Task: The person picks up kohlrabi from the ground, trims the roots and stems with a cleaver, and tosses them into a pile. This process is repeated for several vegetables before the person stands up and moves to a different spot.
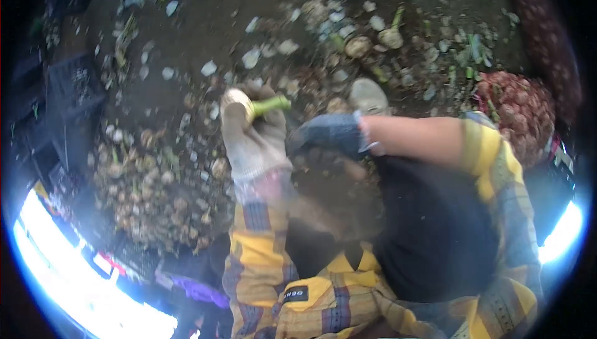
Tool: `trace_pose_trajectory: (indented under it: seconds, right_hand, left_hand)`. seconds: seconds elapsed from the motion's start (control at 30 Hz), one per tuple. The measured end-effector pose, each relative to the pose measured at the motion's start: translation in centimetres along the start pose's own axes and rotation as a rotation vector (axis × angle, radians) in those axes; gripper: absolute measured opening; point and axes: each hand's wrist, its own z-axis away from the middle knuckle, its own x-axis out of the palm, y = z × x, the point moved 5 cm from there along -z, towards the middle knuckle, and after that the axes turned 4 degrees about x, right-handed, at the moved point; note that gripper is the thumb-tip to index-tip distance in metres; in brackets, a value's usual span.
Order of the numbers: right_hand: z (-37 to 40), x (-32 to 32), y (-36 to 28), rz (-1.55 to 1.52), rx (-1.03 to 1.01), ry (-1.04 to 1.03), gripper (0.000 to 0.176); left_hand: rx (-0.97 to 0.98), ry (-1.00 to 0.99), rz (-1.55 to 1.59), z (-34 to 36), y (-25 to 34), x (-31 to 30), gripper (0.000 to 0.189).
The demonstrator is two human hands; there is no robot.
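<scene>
My left hand (255,128), in a pale, soiled glove, is closed round a whitish bulb (238,99) whose thick green stem (271,105) points right. Just right of it is my right hand (329,135), in a dark blue-grey glove, with its fingers curled. What it grips is blurred and too dark to make out. The two hands are close together above the littered ground. Below my right hand is a blurred brown shape (339,199).
A pile of small bulbs (152,193) lies at left, near dark crates (74,100). Loose bulbs (357,47), peel and leaves litter the ground ahead. A shoe tip (369,95) shows beyond my right hand. Filled red net sacks (516,115) stand at right.
</scene>
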Motion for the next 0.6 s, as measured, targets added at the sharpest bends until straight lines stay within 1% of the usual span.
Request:
trace_pose_trajectory:
  seconds: [0.03,0.07,0.1,0.13,0.17,0.2,0.23,0.27,0.3,0.33,0.37,0.4,0.43,0.47,0.53,0.6]
  right_hand:
    - [-1.5,-1.9,-0.7,0.548,-0.488,0.035,0.021]
    - [-2.0,-2.6,-1.3,0.886,-0.577,0.107,0.021]
    - [-2.5,-3.3,-1.9,1.215,-0.671,0.21,0.022]
    - [-1.9,-3.5,-3.8,1.287,-0.377,0.351,0.023]
    - [-1.1,-4.8,-5.3,1.333,-0.076,0.489,0.024]
    - [1.1,-5.9,-7.1,1.116,-0.031,0.695,0.03]
    - [3.6,-7.0,-8.8,0.87,-0.034,0.896,0.036]
    - [4.1,-9.4,-10.0,0.849,-0.151,0.979,0.035]
    - [5.2,-10.9,-12.2,1.141,-0.246,1.206,0.037]
    - [6.7,-12.2,-13.6,1.133,-0.213,1.333,0.042]
    - [8.7,-11.9,-15.0,1.116,-0.195,1.35,0.047]
    - [9.6,-13.6,-16.0,1.24,-0.346,1.592,0.052]
    - [10.1,-14.0,-17.5,1.3,-0.307,1.62,0.049]
    - [10.7,-14.3,-19.0,1.357,-0.267,1.65,0.046]
    - [10.2,-16.1,-21.4,1.45,-0.275,1.774,0.044]
    - [9.4,-16.6,-23.8,1.502,-0.271,1.783,0.043]
  left_hand:
    - [-0.045,-0.114,-0.065,0.7,-0.2,0.8,0.037]
    - [-0.054,-0.087,-0.033,0.7,-0.4,0.7,0.04]
    - [-0.066,-0.084,-0.022,0.5,0.0,0.5,0.039]
    - [-0.078,-0.077,-0.016,0.3,1.0,-0.1,0.037]
    - [-0.041,0.021,-0.1,-0.2,2.3,-1.6,0.036]
    - [-0.001,0.124,-0.184,-0.6,4.1,-3.4,0.034]
    - [0.01,0.163,-0.204,-1.0,6.5,-5.9,0.032]
    - [0.024,0.201,-0.224,-1.5,9.4,-8.4,0.029]
    - [0.082,0.199,-0.239,-1.7,12.7,-10.3,0.024]
    - [-0.104,0.046,0.158,-2.6,17.0,-15.2,0.021]
    - [0.129,0.209,0.123,-1.9,20.7,-16.4,0.028]
    - [0.372,0.396,0.035,-0.7,24.5,-17.5,0.038]
    - [0.574,0.586,-0.082,0.9,28.1,-18.4,0.05]
    - [0.58,0.638,-0.214,1.2,29.2,-19.7,0.051]
    - [0.591,0.739,-0.481,2.3,32.0,-23.9,0.053]
    - [0.576,0.636,-0.833,2.4,26.9,-20.6,0.065]
